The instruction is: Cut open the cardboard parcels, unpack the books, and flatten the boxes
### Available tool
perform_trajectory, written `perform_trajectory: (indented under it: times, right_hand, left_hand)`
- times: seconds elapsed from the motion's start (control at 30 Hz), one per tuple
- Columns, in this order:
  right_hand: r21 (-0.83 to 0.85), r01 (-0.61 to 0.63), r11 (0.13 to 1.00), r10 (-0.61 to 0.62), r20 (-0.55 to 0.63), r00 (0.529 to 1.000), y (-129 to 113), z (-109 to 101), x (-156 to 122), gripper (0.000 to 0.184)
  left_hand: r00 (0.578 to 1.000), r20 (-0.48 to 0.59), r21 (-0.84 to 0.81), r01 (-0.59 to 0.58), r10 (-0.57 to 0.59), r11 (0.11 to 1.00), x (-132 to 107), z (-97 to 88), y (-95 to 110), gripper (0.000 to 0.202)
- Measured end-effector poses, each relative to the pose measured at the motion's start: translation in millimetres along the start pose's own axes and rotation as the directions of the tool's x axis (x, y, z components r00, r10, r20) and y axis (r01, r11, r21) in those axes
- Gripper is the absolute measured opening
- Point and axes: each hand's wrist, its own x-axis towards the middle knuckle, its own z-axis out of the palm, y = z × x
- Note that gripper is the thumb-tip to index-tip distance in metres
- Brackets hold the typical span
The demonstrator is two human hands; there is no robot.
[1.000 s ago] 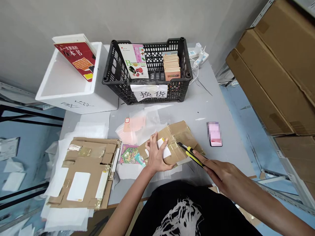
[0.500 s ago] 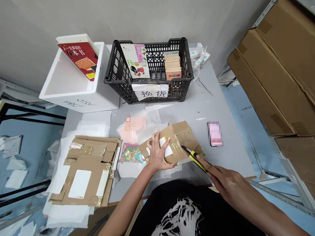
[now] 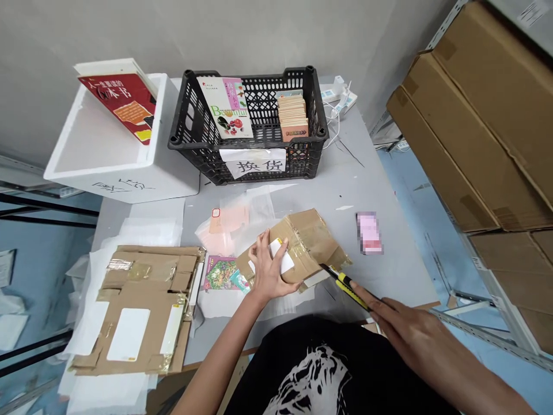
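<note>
"What do the hands have?"

"Right hand (image 3: 410,340) closes firmly round a yellow utility knife (image 3: 351,291), its blade just beside the taped parcel (image 3: 309,239). Left hand (image 3: 268,271), fingers spread, clasps that parcel on the grey table (image 3: 332,184)."

"What could go wrong?"

"Tough tape could make the blade skid toward the left hand, or a deep cut could nick the contents."

"And beyond?"

"A flattened carton (image 3: 138,311) lies left; a black crate (image 3: 242,73) of books stands farther off."
</note>
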Motion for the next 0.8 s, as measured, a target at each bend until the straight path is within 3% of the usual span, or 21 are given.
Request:
perform_trajectory:
  times: [0.1,0.17,0.2,0.33,0.47,0.67,0.8]
  right_hand:
    - [-0.047,-0.118,0.992,0.112,-0.106,0.988,16,-10,16,0.053]
    - [-0.107,-0.241,0.965,0.219,-0.187,0.958,28,0,43,0.056]
    - [-0.138,-0.293,0.946,0.262,-0.206,0.943,35,11,60,0.057]
    - [-0.207,-0.369,0.906,0.362,-0.072,0.929,68,76,140,0.062]
    - [0.004,-0.475,0.880,0.475,-0.052,0.879,112,126,194,0.054]
    - [0.364,-0.493,0.790,0.527,0.006,0.850,150,159,211,0.046]
    - [0.440,-0.485,0.756,0.560,-0.050,0.827,153,158,208,0.051]
  left_hand:
    - [1.000,-0.006,0.008,0.003,-0.003,1.000,3,0.0,2,0.108]
    - [1.000,0.011,0.012,-0.007,0.007,1.000,3,0.0,3,0.107]
    - [1.000,0.024,0.019,-0.004,0.004,1.000,2,0.0,4,0.107]
    - [0.998,0.065,0.048,0.020,-0.023,0.999,1,-1.0,5,0.106]
    - [0.998,0.064,0.047,-0.002,-0.001,0.999,4,-2.3,8,0.104]
    - [0.996,0.090,0.039,-0.019,0.016,0.999,11,-3.3,14,0.102]
    - [0.993,0.114,0.040,-0.013,0.008,0.999,16,-3.7,17,0.096]
